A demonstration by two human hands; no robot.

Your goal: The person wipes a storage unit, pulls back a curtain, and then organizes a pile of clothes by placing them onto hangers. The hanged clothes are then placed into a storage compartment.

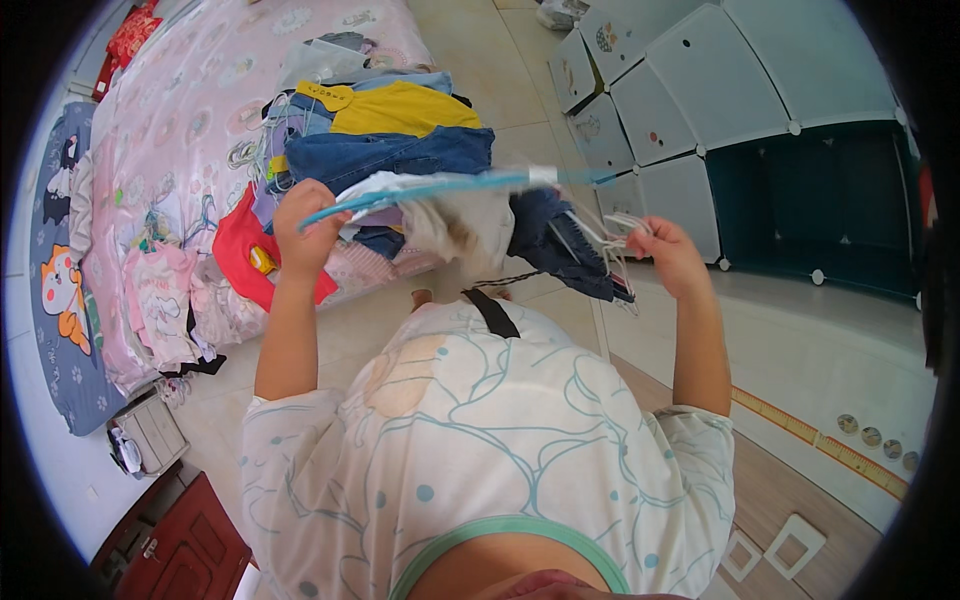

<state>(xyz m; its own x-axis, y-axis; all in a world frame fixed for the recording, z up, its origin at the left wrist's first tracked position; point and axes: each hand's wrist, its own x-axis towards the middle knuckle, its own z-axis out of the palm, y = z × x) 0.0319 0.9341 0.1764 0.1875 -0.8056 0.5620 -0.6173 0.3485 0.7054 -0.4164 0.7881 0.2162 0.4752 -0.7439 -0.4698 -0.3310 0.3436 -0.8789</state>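
My left hand (305,222) is closed round one end of a long light-blue rod (430,188), which slants across in front of me and is blurred at its far end. White and beige cloth (455,230), smeared by motion, hangs just below the rod; what holds it up I cannot tell. On the right, my right hand (668,252) grips a bunch of white clothes hangers (618,235). Dark blue denim garments (560,245) hang from these, between my hands. A thin dark cord (508,279) dangles under the denim.
Folded jeans (390,155), a yellow garment (400,108) and a red garment (240,250) lie on the pink bed (180,110). Small pink clothes (160,290) rest on its near edge. At right stands a white panel cabinet (715,75) with a dark open compartment (810,210).
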